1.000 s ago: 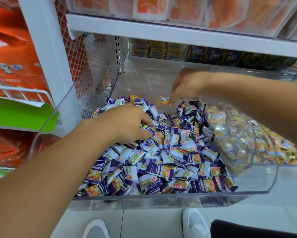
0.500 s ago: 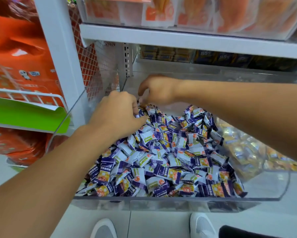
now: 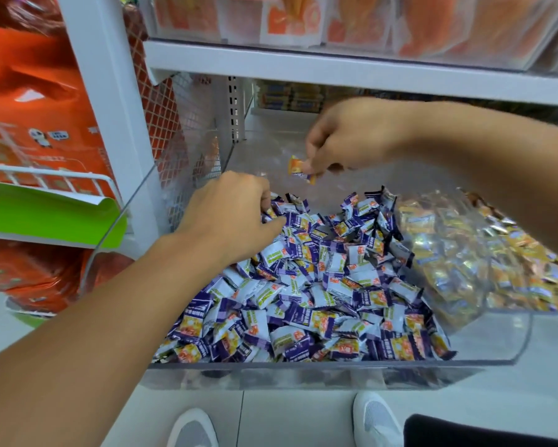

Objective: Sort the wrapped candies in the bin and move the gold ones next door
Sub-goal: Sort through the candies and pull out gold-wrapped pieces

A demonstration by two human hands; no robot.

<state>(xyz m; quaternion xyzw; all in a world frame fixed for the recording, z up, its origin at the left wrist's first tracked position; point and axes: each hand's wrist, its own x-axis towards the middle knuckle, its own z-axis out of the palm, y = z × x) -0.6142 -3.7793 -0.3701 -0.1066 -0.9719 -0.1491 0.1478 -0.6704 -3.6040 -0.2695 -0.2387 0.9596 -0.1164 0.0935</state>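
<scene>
Fingers of right hand (image 3: 345,140) pinch one gold candy (image 3: 300,169); left hand (image 3: 229,217) grips purple candies (image 3: 319,285). Neighbouring bin (image 3: 483,253) already holds gold; sorting unfinished.

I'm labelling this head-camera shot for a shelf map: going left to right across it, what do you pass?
Orange bags → white shelf post → left hand → gold candy pinched in the right hand → purple candies → gold candies next door.

Gold candy (image 3: 300,169) lifted clear — one orange-gold wrapped piece, tilted.
Purple-and-white candies (image 3: 316,285) heaped in the clear bin (image 3: 496,343) — gold pile (image 3: 483,253) next door.
</scene>
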